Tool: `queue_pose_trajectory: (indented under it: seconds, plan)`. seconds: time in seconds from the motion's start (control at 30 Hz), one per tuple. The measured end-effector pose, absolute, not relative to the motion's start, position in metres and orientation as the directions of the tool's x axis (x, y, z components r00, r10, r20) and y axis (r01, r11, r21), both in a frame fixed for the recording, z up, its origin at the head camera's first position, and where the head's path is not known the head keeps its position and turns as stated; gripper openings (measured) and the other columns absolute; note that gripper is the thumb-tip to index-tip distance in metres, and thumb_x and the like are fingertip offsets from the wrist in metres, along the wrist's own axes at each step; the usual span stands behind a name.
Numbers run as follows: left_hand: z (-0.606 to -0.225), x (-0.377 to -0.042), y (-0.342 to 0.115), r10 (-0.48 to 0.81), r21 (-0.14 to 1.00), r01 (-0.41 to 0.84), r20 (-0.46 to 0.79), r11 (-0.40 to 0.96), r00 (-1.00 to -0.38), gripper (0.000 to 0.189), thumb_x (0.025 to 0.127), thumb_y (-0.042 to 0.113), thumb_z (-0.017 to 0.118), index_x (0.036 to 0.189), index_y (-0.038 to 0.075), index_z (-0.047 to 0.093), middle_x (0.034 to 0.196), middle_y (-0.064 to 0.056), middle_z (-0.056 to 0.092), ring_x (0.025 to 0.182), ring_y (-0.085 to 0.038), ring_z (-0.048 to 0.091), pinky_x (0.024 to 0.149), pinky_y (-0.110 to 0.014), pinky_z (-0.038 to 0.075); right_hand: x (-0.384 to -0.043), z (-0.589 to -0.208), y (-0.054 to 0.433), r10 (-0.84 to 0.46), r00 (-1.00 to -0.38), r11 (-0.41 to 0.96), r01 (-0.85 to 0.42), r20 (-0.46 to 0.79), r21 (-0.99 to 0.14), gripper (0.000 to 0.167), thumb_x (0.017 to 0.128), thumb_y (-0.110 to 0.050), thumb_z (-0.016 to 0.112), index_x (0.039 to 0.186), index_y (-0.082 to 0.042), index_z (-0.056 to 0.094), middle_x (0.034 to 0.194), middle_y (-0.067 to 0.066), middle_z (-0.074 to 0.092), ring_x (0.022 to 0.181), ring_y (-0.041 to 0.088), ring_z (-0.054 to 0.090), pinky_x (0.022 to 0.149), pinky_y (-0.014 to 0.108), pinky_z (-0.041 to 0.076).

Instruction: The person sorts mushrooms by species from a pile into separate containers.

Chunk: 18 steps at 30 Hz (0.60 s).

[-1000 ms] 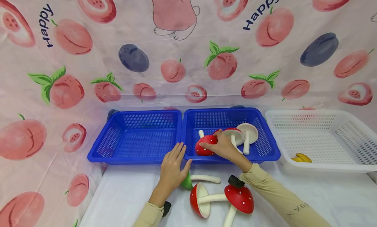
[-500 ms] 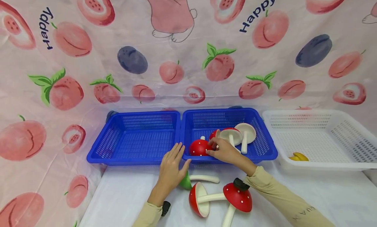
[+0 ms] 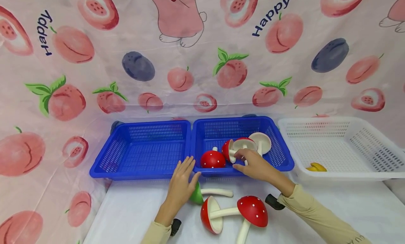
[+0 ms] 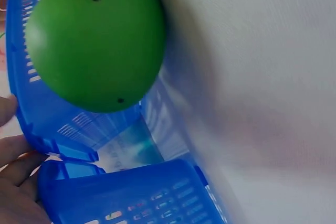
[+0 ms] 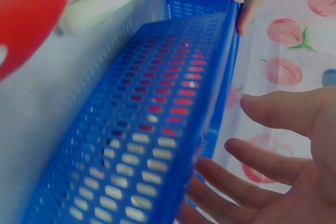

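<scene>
My left hand [image 3: 181, 186] lies with straight fingers on the adjoining rims of two blue baskets; its fingertips show at that rim in the left wrist view. My right hand [image 3: 255, 165] is over the front rim of the middle blue basket [image 3: 243, 173], fingers spread and holding nothing in the right wrist view. Inside that basket, a toy mushroom [image 3: 212, 159] shows its red dotted cap upward. To its right a second red mushroom [image 3: 227, 151] lies on its side, nearest my right fingertips. Mushrooms with pale undersides, including one at the back right [image 3: 261, 140], lie beyond.
The left blue basket [image 3: 139, 175] stands beside the middle one. A white basket [image 3: 351, 176] at right holds a yellow object [image 3: 317, 167]. On the white table before the baskets lie a green-capped mushroom [image 3: 197, 195] and two red ones [image 3: 209, 216], stems crossing close together.
My right hand has let go of the red-capped mushroom, which now rests at the basket's front left, and has moved right and back toward me. The left hand stays on the rims.
</scene>
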<state>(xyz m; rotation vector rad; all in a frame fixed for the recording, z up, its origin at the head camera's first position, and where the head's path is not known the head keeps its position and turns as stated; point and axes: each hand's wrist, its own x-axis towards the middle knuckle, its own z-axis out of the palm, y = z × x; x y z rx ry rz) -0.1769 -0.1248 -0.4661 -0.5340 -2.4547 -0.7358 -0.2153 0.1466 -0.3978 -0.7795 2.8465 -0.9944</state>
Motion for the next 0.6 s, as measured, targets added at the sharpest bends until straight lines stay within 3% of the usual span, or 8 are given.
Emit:
queue_pose_trajectory:
  seconds: [0.17,0.33,0.6]
  plan:
    - [-0.461,-0.168,-0.126,0.187,0.469,0.518,0.586,0.715,-0.789,0.033,0.087,0.005,0.066,0.118,-0.005,0.063,0.129,-0.017,0.057,0.126,-0.03,0.048,0.106,-0.047,0.032,-0.211,-0.392,0.163,-0.467,-0.863,0.685,-0.49,0.192,-0.539,0.03,0.086,-0.015,0.069,0.11,0.001,0.063,0.105,0.011,0.065,0.096,0.028,0.06,0.082,0.045,0.052]
    - [-0.456,-0.155,-0.129,0.158,0.543,0.541,0.597,0.642,-0.787,0.029,0.083,0.003,0.07,0.111,-0.002,0.068,0.126,-0.015,0.06,0.123,-0.03,0.051,0.1,-0.043,0.04,-0.204,-0.386,0.181,-0.421,-0.874,0.725,-0.484,0.241,-0.489,0.032,0.084,-0.013,0.07,0.111,0.003,0.062,0.108,0.015,0.063,0.101,0.032,0.059,0.084,0.049,0.051]
    - [-0.452,-0.13,-0.135,0.144,0.633,0.558,0.584,0.537,-0.799,0.03,0.08,-0.003,0.071,0.109,0.007,0.069,0.116,-0.004,0.064,0.111,-0.021,0.06,0.091,-0.035,0.049,-0.191,-0.385,0.213,-0.336,-0.895,0.78,-0.439,0.293,-0.446,0.036,0.083,-0.011,0.071,0.114,0.004,0.059,0.116,0.023,0.056,0.107,0.042,0.054,0.084,0.058,0.048]
